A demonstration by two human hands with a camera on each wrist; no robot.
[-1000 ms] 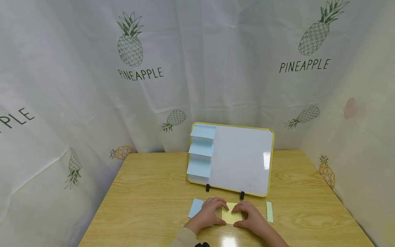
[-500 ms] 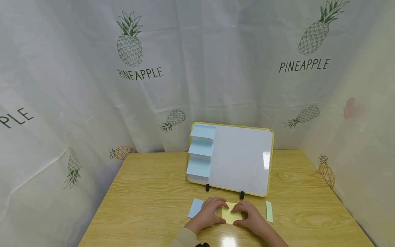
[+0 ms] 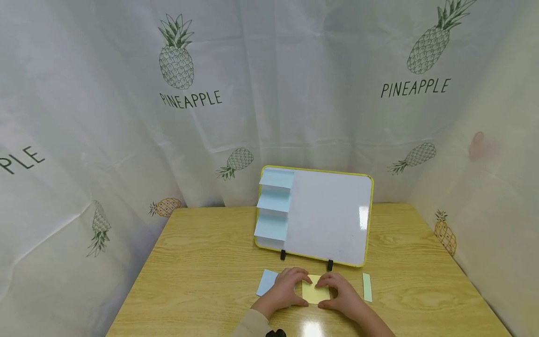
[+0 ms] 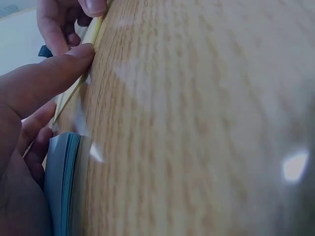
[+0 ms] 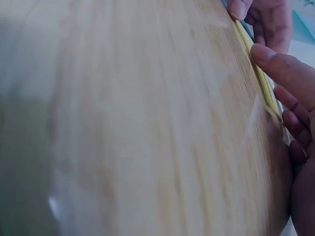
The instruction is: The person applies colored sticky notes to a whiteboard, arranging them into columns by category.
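A yellow sticky note pad (image 3: 316, 295) lies flat on the table before the whiteboard. My left hand (image 3: 285, 289) holds it at its left side, thumb at the near edge and index finger over the far part. From the right, my right hand (image 3: 344, 296) grips it likewise, its index fingertip on the top sheet. Both wrist views catch the pad edge-on, a thin yellow edge (image 4: 69, 98) beside the thumbs. Partly hidden under my left hand is a blue sticky note pad (image 3: 266, 282), whose stacked sheets show in the left wrist view.
A yellow-framed whiteboard (image 3: 330, 215) leans back on small black feet (image 3: 330, 265). Three light blue notes (image 3: 271, 227) hang down its left side, lower edges lifting. A narrow pale green pad (image 3: 367, 287) lies right of my right hand. Pineapple-printed curtains (image 3: 311, 93) surround the wooden table (image 3: 202, 271).
Both hands keep their hold on the yellow sticky note pad, with barely any motion. The whole head view shifts very slightly.
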